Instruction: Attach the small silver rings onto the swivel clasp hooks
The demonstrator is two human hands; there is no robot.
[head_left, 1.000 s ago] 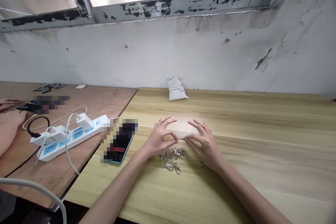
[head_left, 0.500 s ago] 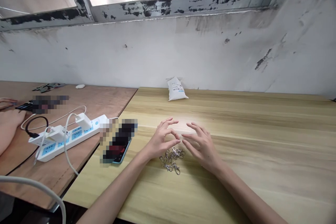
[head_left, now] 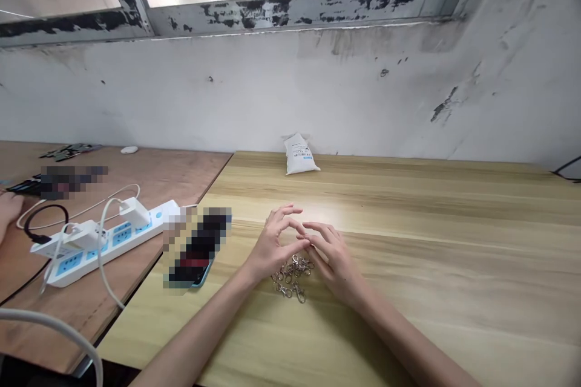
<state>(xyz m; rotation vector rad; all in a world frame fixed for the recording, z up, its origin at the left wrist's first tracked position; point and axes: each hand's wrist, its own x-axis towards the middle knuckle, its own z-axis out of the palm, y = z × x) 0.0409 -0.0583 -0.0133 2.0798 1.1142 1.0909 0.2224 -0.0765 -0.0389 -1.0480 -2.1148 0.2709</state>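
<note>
Near the metal clasps [head_left: 297, 266]: I'm watching from afar as two sets of fingertips [head_left: 305, 245] are meeting, closing the gap that was showing half a second ago.
Left hand [head_left: 271, 252]: it's curving thumb and index finger into a loop, tips nearly together, other fingers fanning loosely; I'm not able to tell what, if anything, it's gripping.
Right hand [head_left: 336, 261]: it's coming in leftward and drawing thumb and index finger narrow against the left's tips; any small piece there is hiding from me.
Meeting spot: I'm judging that both hands are now working together at one point.
Heap: the clasps are lying loosely on the wood-grain table [head_left: 431, 290], between the hands on the near side.
Phone [head_left: 197, 251]: it's resting left of the left hand, well apart.
White packet [head_left: 301, 158]: it's lying near the wall [head_left: 363, 115].
</note>
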